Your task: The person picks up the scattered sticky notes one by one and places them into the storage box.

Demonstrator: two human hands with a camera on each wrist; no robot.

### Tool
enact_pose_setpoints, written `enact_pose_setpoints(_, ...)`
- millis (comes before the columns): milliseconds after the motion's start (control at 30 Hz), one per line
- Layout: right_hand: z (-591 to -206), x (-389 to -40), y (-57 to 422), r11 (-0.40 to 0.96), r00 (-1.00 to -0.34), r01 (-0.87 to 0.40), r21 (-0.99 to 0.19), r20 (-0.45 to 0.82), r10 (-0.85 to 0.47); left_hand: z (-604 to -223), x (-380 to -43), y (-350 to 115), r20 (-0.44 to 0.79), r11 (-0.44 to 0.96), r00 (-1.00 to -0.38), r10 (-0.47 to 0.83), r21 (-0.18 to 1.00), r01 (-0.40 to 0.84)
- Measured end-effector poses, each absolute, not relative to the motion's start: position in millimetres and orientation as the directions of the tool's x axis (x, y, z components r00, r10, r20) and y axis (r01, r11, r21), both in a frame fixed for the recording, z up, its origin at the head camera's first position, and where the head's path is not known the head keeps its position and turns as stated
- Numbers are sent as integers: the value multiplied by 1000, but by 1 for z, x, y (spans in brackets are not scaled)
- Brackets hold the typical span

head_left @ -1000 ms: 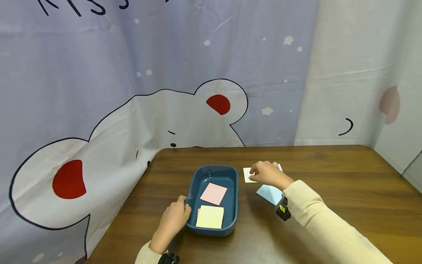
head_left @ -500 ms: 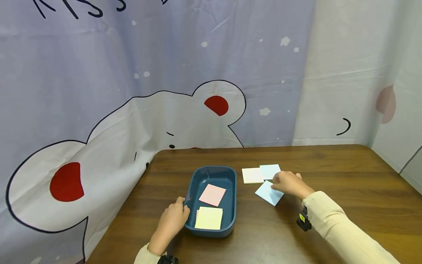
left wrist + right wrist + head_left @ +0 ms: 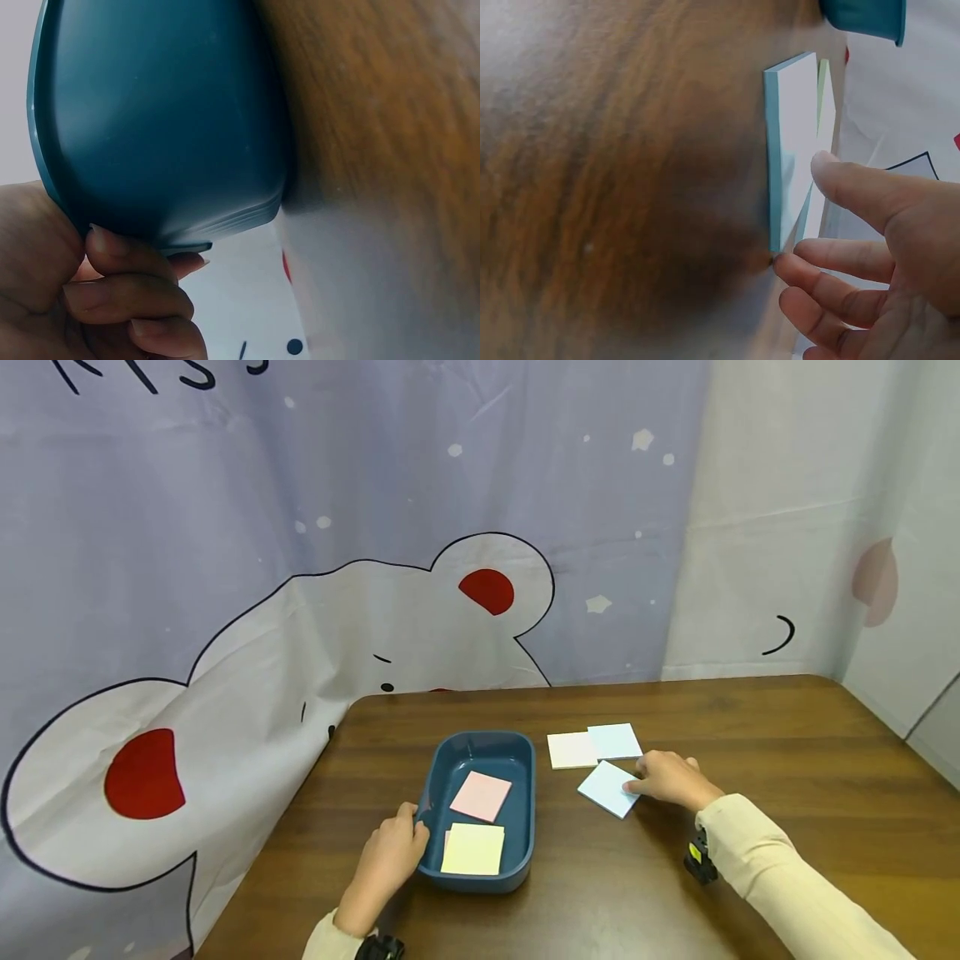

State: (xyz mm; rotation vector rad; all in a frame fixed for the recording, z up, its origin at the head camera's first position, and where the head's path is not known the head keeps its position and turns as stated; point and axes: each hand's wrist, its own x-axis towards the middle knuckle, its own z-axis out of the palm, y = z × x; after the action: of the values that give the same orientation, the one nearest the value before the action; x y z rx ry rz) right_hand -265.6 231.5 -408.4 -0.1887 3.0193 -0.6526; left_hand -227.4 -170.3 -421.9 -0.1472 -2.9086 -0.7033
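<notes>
My left hand (image 3: 392, 846) grips the left rim of a dark blue plastic container (image 3: 527, 860); the left wrist view shows fingers curled at its wall. Inside lie a pink sticky note pad (image 3: 480, 796) and a yellow sticky note pad (image 3: 472, 849), with a pink edge peeking out beneath the yellow one. My right hand (image 3: 675, 778) is at the right corner of a light blue sticky note pad (image 3: 606, 788), flat on the table. In the right wrist view its thumb is over the top face and fingertips meet the near edge, a gap showing between them.
Behind the light blue pad lie a cream sticky note pad (image 3: 572, 750) and another pale blue pad (image 3: 615, 741), touching or overlapping. The wooden table (image 3: 750, 743) ends at a printed curtain (image 3: 600, 527) at the back and left.
My right hand has moved right and nearer, from over the cream and pale blue pads to the front light blue pad's corner. The left hand stays on the container.
</notes>
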Motion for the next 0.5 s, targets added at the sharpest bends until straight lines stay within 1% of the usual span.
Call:
enact_pose_setpoints(300,-415,-269,226,918,-993,-103,-383,-20,-120,-418,-226,-172,148,883,-987,62,452,124)
enact_pose_setpoints(500,-414,-269,226,914,-993,-88,-396,-35,-111,-419,-227,-171,137,878,-988,65,463,122)
